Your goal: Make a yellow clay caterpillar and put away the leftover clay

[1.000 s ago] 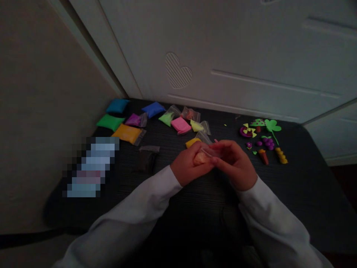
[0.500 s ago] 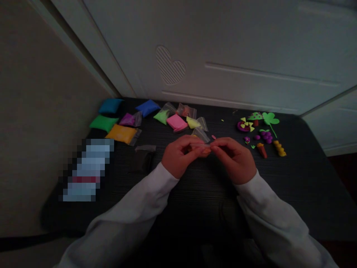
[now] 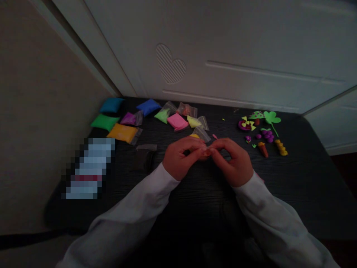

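Observation:
Between my two hands is a small clear plastic bag of orange clay (image 3: 205, 153), mostly covered by my fingers. My left hand (image 3: 181, 156) pinches its left side with thumb and forefinger. On the other side, my right hand (image 3: 232, 159) grips the bag's edge between thumb and fingertips. Just behind my left hand lies a bag of yellow clay (image 3: 201, 134), partly hidden. A small pink piece (image 3: 214, 136) rests on the table beyond my right fingertips.
Bags of clay lie along the back left of the dark table (image 3: 178, 201), among them pink (image 3: 177, 122), orange-yellow (image 3: 122, 133) and black (image 3: 143, 158). Modelled clay pieces, including purple grapes (image 3: 267, 136), sit at right. A white panel (image 3: 237, 44) rises behind; a blurred-out rectangle (image 3: 90, 167) is at left.
The orange clay bag has turned from lying visible in my left palm to being pinched between both hands' fingertips. My hands have come closer together, and the camera view has shifted slightly.

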`<state>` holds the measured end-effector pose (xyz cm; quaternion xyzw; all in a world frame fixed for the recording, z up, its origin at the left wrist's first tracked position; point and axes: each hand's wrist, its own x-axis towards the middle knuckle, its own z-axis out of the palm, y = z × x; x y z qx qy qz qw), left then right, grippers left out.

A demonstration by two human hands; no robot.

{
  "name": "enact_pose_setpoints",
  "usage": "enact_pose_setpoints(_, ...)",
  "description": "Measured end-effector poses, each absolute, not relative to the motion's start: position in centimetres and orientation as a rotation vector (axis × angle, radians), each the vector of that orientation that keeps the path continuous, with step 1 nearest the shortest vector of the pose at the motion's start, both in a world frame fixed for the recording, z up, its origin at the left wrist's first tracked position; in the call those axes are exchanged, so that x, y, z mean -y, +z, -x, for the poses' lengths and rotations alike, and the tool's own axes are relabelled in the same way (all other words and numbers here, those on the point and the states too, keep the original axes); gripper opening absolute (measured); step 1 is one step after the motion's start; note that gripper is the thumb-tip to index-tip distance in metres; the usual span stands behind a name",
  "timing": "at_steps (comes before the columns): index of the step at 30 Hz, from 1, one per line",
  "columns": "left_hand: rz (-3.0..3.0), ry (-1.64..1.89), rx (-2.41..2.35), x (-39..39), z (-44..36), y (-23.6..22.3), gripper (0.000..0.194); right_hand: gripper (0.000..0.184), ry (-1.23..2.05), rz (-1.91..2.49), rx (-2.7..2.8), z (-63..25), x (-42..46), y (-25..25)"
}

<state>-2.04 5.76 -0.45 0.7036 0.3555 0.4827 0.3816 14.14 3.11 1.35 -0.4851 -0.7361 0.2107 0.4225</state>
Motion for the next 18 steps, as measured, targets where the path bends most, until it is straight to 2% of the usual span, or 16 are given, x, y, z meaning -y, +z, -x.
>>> enact_pose_setpoints(9,-1.748,1.163,-1.03,-5.85,1.84,-0.88,0.011,0.004,0.548,1.311,1.856,-14.59,-3.35,1.31)
enact_pose_setpoints(18,-1.71,1.256,-0.929,-6.29,2.2,-0.66,0.006,0.006,0.664,1.322,1.816,-14.28,-3.46,0.95)
